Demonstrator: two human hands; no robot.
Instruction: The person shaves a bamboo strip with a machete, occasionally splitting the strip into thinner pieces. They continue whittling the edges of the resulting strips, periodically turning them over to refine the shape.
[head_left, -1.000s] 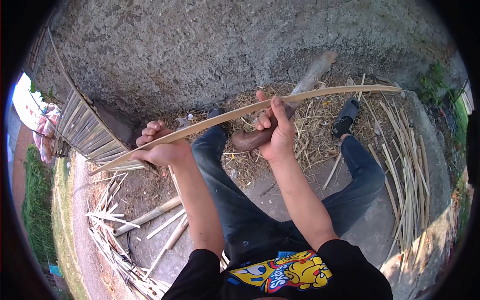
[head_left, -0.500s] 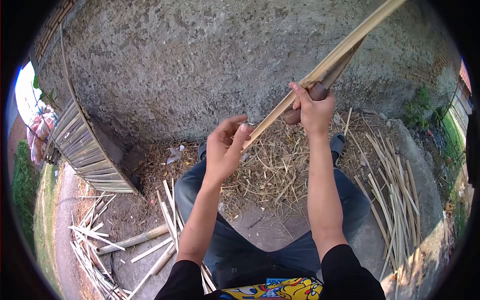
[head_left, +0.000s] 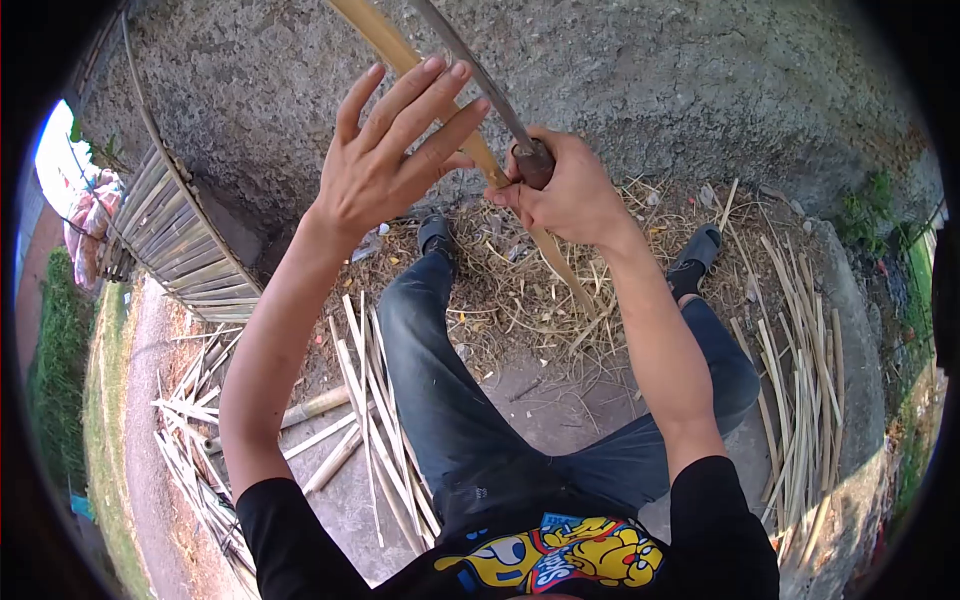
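Note:
My right hand (head_left: 572,192) is closed around the dark wooden handle of a long knife (head_left: 470,62), whose blade points up and left. Between the same hand's thumb and fingers passes a pale bamboo strip (head_left: 385,35), which runs from the top edge down to the shavings. My left hand (head_left: 385,155) is raised beside the strip with its fingers spread. Whether its thumb touches the strip is hard to tell.
Bamboo shavings (head_left: 520,290) cover the ground between my feet. Split strips lie at the right (head_left: 800,370) and the lower left (head_left: 200,450). A bamboo slat panel (head_left: 190,230) leans at the left. A rough wall (head_left: 650,90) stands in front.
My left hand has moved up and left, and its fingers have spread. My right hand has shifted left with the knife and strip, which now slant up to the left. My legs show further apart.

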